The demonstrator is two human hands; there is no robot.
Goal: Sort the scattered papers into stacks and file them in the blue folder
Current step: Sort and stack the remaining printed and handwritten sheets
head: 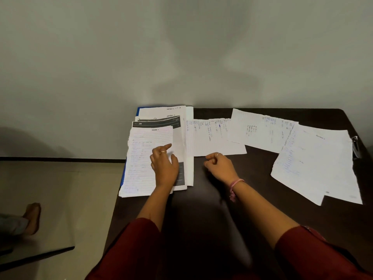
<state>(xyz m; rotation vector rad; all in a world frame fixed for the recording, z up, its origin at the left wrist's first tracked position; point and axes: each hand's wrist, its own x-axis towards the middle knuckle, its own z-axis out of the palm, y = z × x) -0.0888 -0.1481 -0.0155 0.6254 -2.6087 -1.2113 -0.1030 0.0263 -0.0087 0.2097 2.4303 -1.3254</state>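
On the dark table's left end lies the blue folder [138, 111], only its edge showing under a fanned stack of papers. A lined handwritten sheet [141, 158] tops that stack, and my left hand [164, 165] rests flat on it with fingers spread. To the right of the stack my right hand [219, 165] is curled into a loose fist on the bare table, touching the lower edge of a loose written sheet [214, 138]. Further right lie another loose sheet [260, 130] and a small pile of sheets [316, 164].
The dark table [201, 209] stands against a pale wall. A small dark object, maybe a clip [355, 144], lies at the table's right edge beside the right pile. On the floor at the left, another person's foot [33, 218] shows.
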